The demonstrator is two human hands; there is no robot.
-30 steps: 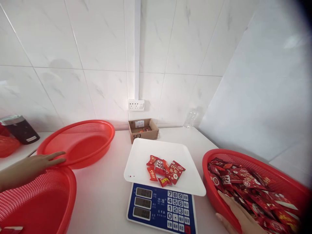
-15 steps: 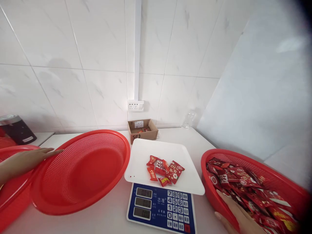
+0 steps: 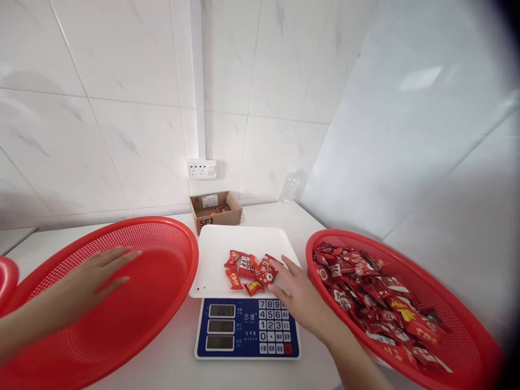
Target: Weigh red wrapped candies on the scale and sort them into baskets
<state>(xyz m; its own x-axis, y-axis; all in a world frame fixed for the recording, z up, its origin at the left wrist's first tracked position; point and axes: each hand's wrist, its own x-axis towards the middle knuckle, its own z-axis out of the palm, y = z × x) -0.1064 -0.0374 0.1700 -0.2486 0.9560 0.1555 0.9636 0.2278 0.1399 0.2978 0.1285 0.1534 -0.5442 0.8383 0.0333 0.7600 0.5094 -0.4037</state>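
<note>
Part way along, judging by the layout. Done so far: about six red snack packets point(image 3: 246, 265) set out on the white pan point(image 3: 239, 238) of the electronic scale point(image 3: 248, 346), lying loosely together toward its front and right, some overlapping. On the blue panel below, a top display point(image 3: 221, 310) with dark digits, too faint to read with certainty.

Left, by the look of it: a far larger heap of wrapped packets point(image 3: 361, 265) in the right perforated basket point(image 3: 422, 279), mostly red, some with yellow print, piled more toward the scale side, with red mesh wall showing beyond.

Over the front right part of the pan, the right hand point(image 3: 298, 292), fingers loosely spread and thumb apart, wide rather than closed. Fingertips right at the edge of the rightmost packet on the pan; touching or just above, impossible to tell. Nothing visibly lifted.

Over the left perforated basket point(image 3: 162, 292), the left hand point(image 3: 97, 273), fingers extended and parted, nothing to see in its grasp; contact with the basket hard to judge. Around it, smooth red basket floor in view.

Behind the scale, untouched by either hand, an open cardboard box point(image 3: 219, 218) with some packets inside.
</note>
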